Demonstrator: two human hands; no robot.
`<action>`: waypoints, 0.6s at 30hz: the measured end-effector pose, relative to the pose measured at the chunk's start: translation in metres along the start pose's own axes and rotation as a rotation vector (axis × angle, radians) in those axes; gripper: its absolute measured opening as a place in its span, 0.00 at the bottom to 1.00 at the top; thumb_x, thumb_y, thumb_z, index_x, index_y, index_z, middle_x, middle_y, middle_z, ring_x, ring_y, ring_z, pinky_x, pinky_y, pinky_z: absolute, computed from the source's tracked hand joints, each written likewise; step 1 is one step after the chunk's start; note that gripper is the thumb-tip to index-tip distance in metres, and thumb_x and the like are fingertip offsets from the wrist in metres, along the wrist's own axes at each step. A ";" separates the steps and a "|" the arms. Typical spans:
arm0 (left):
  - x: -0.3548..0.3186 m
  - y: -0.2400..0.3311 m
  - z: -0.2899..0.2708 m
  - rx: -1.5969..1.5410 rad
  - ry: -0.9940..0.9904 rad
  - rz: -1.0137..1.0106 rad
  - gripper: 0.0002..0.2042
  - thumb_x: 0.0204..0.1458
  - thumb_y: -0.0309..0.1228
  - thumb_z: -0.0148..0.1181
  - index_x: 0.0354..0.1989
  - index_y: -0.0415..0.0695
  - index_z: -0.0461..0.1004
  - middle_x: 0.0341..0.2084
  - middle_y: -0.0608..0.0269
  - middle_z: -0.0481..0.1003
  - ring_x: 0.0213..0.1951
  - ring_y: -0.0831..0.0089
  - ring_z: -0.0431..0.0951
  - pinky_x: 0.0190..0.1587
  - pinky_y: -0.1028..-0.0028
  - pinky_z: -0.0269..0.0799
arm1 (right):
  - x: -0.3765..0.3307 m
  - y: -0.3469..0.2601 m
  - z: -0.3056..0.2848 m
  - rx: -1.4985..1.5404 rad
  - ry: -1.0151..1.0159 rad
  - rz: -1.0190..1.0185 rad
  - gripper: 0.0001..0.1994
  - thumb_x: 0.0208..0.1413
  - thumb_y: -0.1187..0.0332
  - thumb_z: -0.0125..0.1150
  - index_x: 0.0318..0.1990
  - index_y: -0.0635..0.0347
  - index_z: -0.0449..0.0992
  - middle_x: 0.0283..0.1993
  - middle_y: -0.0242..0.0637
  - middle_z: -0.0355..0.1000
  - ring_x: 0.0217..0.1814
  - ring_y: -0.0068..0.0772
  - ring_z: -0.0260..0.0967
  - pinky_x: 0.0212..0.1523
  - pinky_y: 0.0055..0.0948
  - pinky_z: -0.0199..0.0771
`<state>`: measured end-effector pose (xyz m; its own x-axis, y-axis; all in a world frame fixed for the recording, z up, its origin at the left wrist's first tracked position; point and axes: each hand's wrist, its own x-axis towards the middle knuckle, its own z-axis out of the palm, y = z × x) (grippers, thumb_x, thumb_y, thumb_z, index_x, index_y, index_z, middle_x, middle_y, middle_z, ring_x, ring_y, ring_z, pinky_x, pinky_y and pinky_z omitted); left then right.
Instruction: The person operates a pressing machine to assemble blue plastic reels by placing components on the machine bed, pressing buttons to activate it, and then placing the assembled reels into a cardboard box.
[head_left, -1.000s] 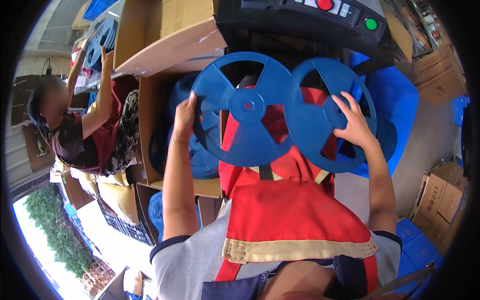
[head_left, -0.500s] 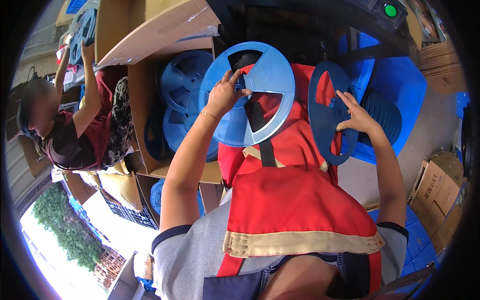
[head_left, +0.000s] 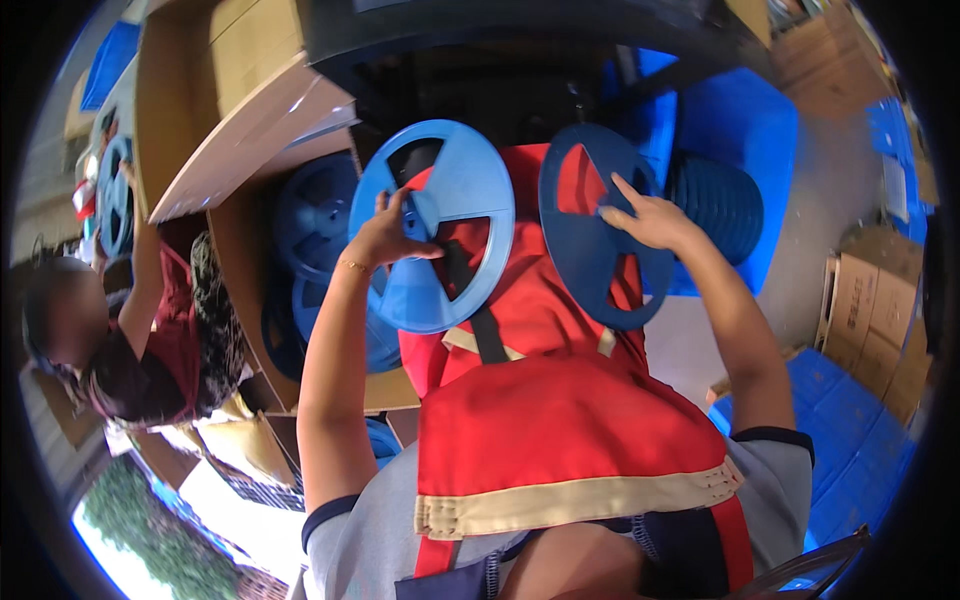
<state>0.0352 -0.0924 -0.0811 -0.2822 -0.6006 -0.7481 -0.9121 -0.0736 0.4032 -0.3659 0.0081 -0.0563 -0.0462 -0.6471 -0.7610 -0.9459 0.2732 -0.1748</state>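
In front of my red apron (head_left: pixel 560 400) I hold two blue plastic reel flanges upright. My left hand (head_left: pixel 385 235) grips the lighter blue reel flange (head_left: pixel 415 292) at its hub, thumb stretched over one of the cut-outs. A darker blue reel flange (head_left: pixel 580 245) hangs from my right hand (head_left: pixel 652 220), whose thumb and fingers close near its hub. The two rims stand a little apart. Parts of the fingers behind the flanges are hidden.
Left of me, a cardboard box (head_left: pixel 235 300) holds several blue flanges (head_left: pixel 320 215). To the right, a blue bin (head_left: pixel 770 140) contains a stack of dark flanges (head_left: pixel 715 205). A co-worker (head_left: pixel 150 340) raises a blue flange at far left. Cartons (head_left: pixel 865 310) stand far right.
Both flanges now appear farther left in view, the lighter one lower, and are turned more toward each other. My view has shifted; the co-worker's flange appears lower.
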 end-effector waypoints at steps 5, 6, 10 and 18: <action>0.003 -0.006 0.009 0.113 0.127 0.050 0.58 0.26 0.49 0.80 0.68 0.49 0.50 0.66 0.36 0.47 0.59 0.39 0.65 0.57 0.57 0.69 | -0.010 -0.030 0.005 0.328 -0.047 0.370 0.59 0.40 0.20 0.42 0.72 0.55 0.39 0.58 0.60 0.66 0.45 0.45 0.76 0.28 0.30 0.79; -0.004 -0.001 0.005 0.142 0.154 0.028 0.57 0.26 0.49 0.79 0.68 0.49 0.50 0.66 0.35 0.47 0.57 0.39 0.67 0.56 0.58 0.70 | -0.011 -0.030 0.008 0.363 -0.024 0.361 0.61 0.39 0.20 0.44 0.72 0.56 0.39 0.60 0.60 0.64 0.46 0.46 0.76 0.28 0.30 0.79; -0.046 0.031 -0.011 0.284 0.484 0.134 0.54 0.23 0.48 0.78 0.64 0.45 0.56 0.61 0.23 0.50 0.36 0.42 0.80 0.40 0.62 0.78 | -0.004 -0.019 0.002 0.511 -0.348 0.467 0.67 0.35 0.21 0.52 0.71 0.51 0.22 0.68 0.63 0.51 0.54 0.61 0.70 0.44 0.46 0.79; -0.080 0.031 -0.029 -0.077 0.394 0.147 0.59 0.27 0.58 0.75 0.68 0.46 0.47 0.65 0.29 0.43 0.53 0.33 0.69 0.56 0.55 0.68 | 0.009 0.001 0.036 0.704 -0.226 0.168 0.60 0.46 0.46 0.67 0.70 0.45 0.20 0.61 0.58 0.60 0.47 0.60 0.73 0.34 0.54 0.80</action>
<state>0.0376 -0.0694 0.0065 -0.2588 -0.8663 -0.4272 -0.8418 -0.0146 0.5396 -0.3556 0.0280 -0.0852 -0.0330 -0.4152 -0.9091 -0.4998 0.7946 -0.3447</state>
